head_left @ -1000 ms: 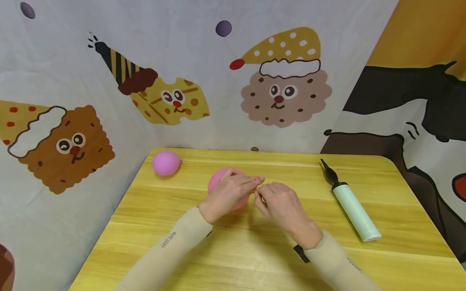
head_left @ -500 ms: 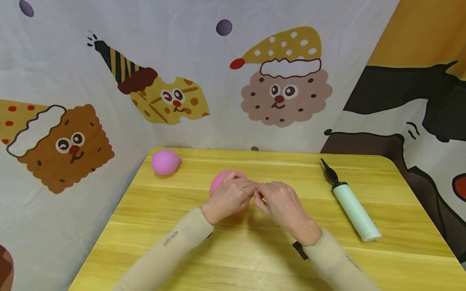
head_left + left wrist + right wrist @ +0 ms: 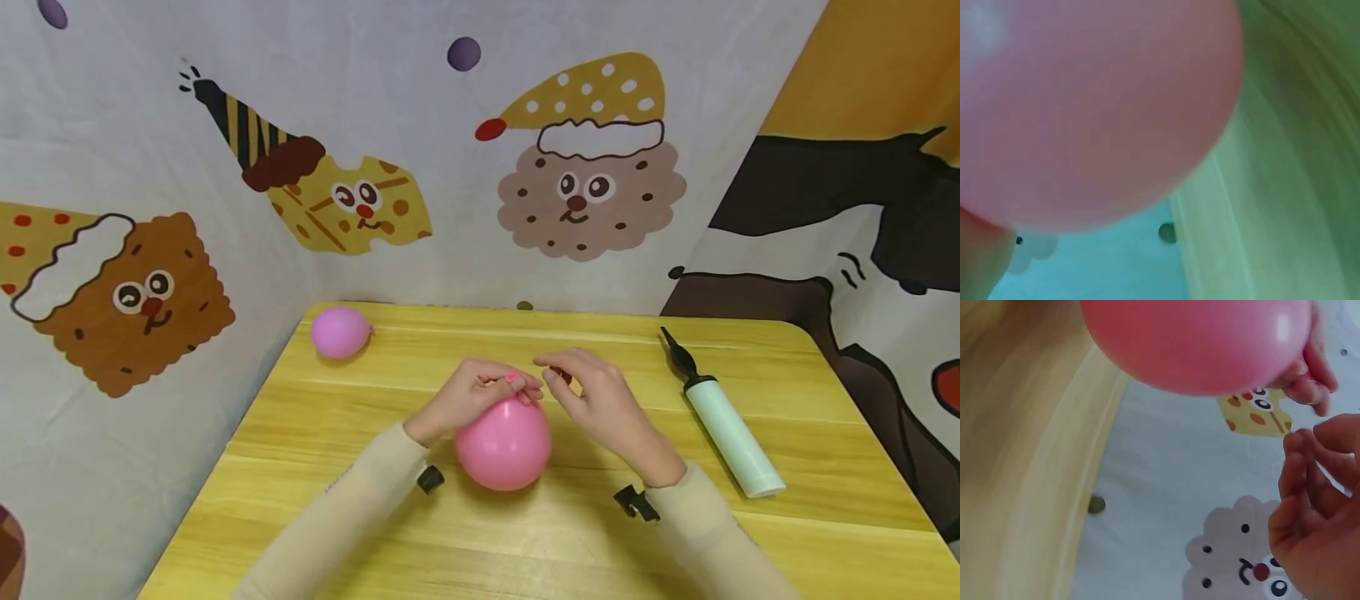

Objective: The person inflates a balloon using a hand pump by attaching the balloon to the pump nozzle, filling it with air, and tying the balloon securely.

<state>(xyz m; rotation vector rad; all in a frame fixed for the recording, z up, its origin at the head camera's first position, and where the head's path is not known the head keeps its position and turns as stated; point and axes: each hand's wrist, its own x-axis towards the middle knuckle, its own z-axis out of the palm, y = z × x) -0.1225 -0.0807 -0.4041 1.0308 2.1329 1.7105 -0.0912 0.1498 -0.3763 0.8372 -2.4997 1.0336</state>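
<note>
A round, inflated pink balloon (image 3: 504, 450) hangs below my left hand (image 3: 471, 395), whose thumb and fingers pinch it at the neck. The neck's end (image 3: 513, 377) shows between those fingertips. My right hand (image 3: 603, 402) is just to the right, apart from the balloon, fingers loosely bent and holding nothing. In the right wrist view, that hand (image 3: 1322, 512) has a small gap between it and the left fingers (image 3: 1307, 391). The balloon (image 3: 1097, 112) fills much of the left wrist view and hides most of the left hand there.
A smaller tied purple-pink balloon (image 3: 340, 332) lies at the table's back left. On the right lies a pale green hand pump (image 3: 733, 435) with a black nozzle. Cartoon-printed cloth (image 3: 465, 275) hangs directly behind the wooden table (image 3: 495, 550).
Both hands were together at the balloon's neck. My right hand has let go and moved off to the right. The balloon has swung down and toward me, now in full view under my left hand.
</note>
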